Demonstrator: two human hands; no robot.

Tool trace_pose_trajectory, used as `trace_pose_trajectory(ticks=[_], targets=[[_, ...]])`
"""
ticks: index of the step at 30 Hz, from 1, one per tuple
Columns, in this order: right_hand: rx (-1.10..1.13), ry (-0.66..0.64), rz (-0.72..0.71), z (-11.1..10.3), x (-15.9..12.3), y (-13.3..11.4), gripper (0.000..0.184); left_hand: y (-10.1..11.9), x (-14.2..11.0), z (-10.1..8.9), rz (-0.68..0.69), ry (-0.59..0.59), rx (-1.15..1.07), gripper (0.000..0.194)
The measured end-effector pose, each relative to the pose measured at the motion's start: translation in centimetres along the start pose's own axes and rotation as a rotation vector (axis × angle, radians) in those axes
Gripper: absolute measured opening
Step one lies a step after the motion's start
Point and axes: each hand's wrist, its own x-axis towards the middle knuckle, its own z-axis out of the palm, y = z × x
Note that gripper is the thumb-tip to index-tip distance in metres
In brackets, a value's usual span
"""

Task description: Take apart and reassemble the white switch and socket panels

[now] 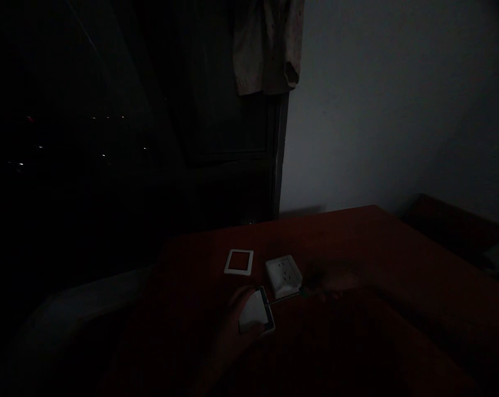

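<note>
In dim light, my left hand (241, 317) grips a white square wall plate (255, 312) by its edges, thumb at the near side and fingers at the far side. My right hand (326, 281) is closed round the greenish handle of a screwdriver (286, 298). Its thin shaft points left, and the tip meets the right edge of the plate in my left hand. Just beyond the shaft lies a white socket box (283, 275) with several dark slots in its face. A white square frame (239, 262) with an open middle rests further left.
The reddish-brown table (336, 231) reaches back to a pale wall (377, 110). A dark window (108, 138) with small lights beyond it stands at the left. Cloth (268, 49) hangs at its right side.
</note>
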Motion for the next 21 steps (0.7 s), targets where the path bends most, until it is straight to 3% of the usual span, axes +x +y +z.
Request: trace_pose_trajectory(ticks=[5, 9, 11, 13, 18, 21], targets=[[-0.045, 0.112, -0.056, 1.0, -1.2, -0.5, 0.028, 0.1, -0.2, 0.0, 0.015, 0.012, 0.001, 0.064], [-0.32, 0.274, -0.154, 1.6, -2.4, -1.9, 0.026, 0.0, -0.3, 0.0, -0.014, 0.02, 0.006, 0.064], [-0.401, 0.293, -0.156, 1.9, -2.6, -2.2, 0.027, 0.0, -0.2, 0.0, -0.011, 0.021, 0.009, 0.063], [-0.361, 0.271, -0.149, 2.0, -2.5, -2.0, 0.027, 0.0, -0.2, 0.0, -0.007, 0.018, 0.006, 0.063], [0.021, 0.126, -0.054, 2.2, -1.1, -0.1, 0.025, 0.2, -0.2, -0.3, -0.018, -0.006, -0.019, 0.063], [0.105, 0.073, -0.023, 3.1, -0.5, 1.4, 0.029, 0.1, -0.1, -0.3, -0.01, -0.011, -0.036, 0.064]])
